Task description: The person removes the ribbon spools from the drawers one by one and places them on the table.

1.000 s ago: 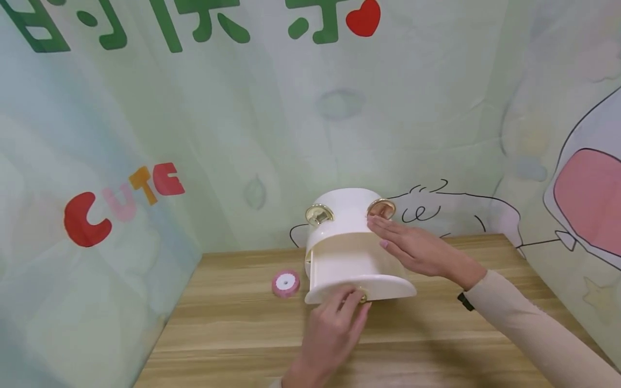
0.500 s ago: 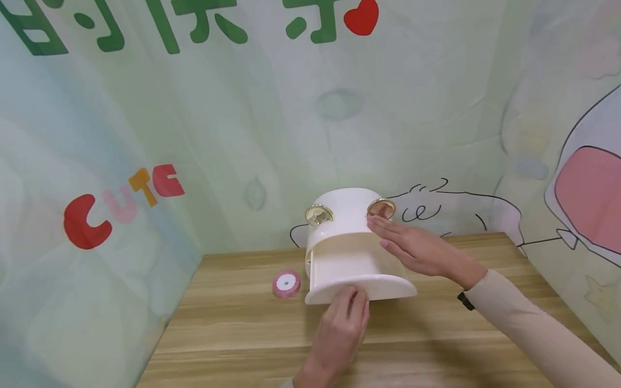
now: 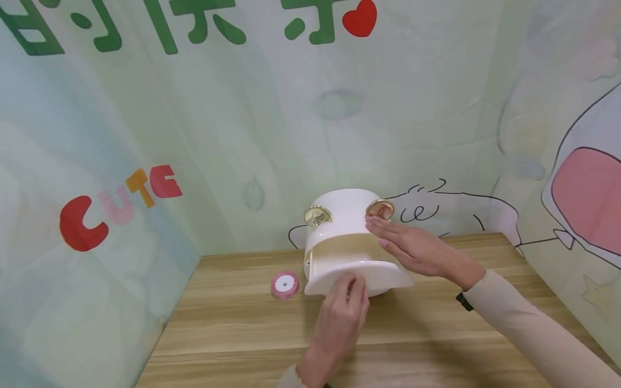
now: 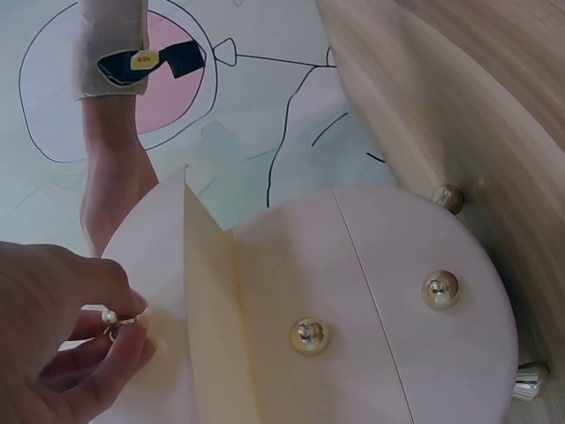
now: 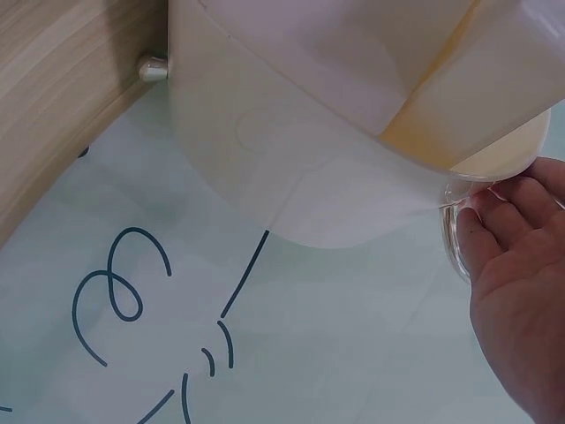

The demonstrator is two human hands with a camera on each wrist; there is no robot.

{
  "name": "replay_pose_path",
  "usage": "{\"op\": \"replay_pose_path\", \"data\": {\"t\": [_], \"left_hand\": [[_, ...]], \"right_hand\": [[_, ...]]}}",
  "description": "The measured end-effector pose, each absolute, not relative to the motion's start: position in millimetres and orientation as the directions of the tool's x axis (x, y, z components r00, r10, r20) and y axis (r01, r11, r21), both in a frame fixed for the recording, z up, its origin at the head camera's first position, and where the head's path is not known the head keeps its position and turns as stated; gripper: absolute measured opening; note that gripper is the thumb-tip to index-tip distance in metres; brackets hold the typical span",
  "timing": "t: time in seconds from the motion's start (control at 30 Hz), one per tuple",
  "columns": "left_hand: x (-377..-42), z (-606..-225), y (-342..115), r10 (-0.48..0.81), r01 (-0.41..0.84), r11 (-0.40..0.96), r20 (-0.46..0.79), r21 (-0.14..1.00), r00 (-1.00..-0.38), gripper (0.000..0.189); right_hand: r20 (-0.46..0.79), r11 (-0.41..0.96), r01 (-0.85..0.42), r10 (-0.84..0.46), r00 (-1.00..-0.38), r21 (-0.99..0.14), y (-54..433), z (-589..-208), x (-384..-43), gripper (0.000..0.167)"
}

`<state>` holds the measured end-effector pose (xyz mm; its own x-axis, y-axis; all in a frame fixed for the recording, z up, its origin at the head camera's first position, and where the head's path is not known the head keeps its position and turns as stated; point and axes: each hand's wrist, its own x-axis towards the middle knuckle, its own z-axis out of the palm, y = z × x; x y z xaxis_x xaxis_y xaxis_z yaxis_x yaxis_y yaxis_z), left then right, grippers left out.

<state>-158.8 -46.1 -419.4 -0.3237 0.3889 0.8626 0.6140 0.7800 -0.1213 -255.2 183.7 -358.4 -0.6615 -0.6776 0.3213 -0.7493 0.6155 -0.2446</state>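
Observation:
A white rounded storage box [image 3: 346,207] with gold ears stands on the table, its top drawer [image 3: 385,277] partly out. My left hand [image 3: 338,318] pinches the small gold knob [image 4: 130,320] on that drawer's front between thumb and fingers. Two more gold knobs [image 4: 309,336] show on the lower fronts, which sit flush in the left wrist view. My right hand [image 3: 422,249] rests with straight fingers on the box's upper right side, beside the right ear [image 3: 380,209]. The right wrist view shows those fingertips against the curved wall near the gold ring of the ear.
A pink ribbon spool [image 3: 284,284] with a white centre lies on the wooden table [image 3: 233,323], just left of the box. Behind and at both sides hangs a printed cloth [image 3: 242,134]. Short gold feet [image 4: 530,382] hold the box off the table.
My left hand has closed its fingers over the knob, and the drawer front has moved a little inward toward the box. The right hand has stayed in place.

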Motion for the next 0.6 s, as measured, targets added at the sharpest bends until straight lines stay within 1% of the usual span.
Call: {"op": "replay_pose_path", "data": {"t": [0.07,0.23,0.37,0.53,0.6], "left_hand": [[-163.2,-420.6,-45.8,0.378,0.612,0.781,0.871,-0.119,-0.313,0.012],[-173.6,-424.2,-45.0,0.356,0.595,0.795,0.884,-0.117,-0.302,0.015],[-180.4,-425.6,-44.4,0.349,0.583,0.805,0.880,-0.107,-0.321,0.016],[-189.9,-425.5,-42.8,0.349,0.558,0.824,0.867,-0.102,-0.356,0.024],[-193.8,-425.8,-42.0,0.348,0.549,0.829,0.866,-0.105,-0.359,0.027]], "right_hand": [[0.321,0.613,-0.748,-0.676,-0.663,-0.254,184.0,-358.9,-255.0,0.050],[0.328,0.607,-0.751,-0.676,-0.660,-0.260,184.2,-359.4,-255.0,0.050],[0.332,0.610,-0.754,-0.678,-0.656,-0.243,183.9,-359.3,-255.0,0.049],[0.327,0.621,-0.744,-0.669,-0.668,-0.249,183.1,-359.5,-255.0,0.049],[0.326,0.620,-0.743,-0.669,-0.668,-0.251,182.9,-359.6,-254.8,0.049]]}}
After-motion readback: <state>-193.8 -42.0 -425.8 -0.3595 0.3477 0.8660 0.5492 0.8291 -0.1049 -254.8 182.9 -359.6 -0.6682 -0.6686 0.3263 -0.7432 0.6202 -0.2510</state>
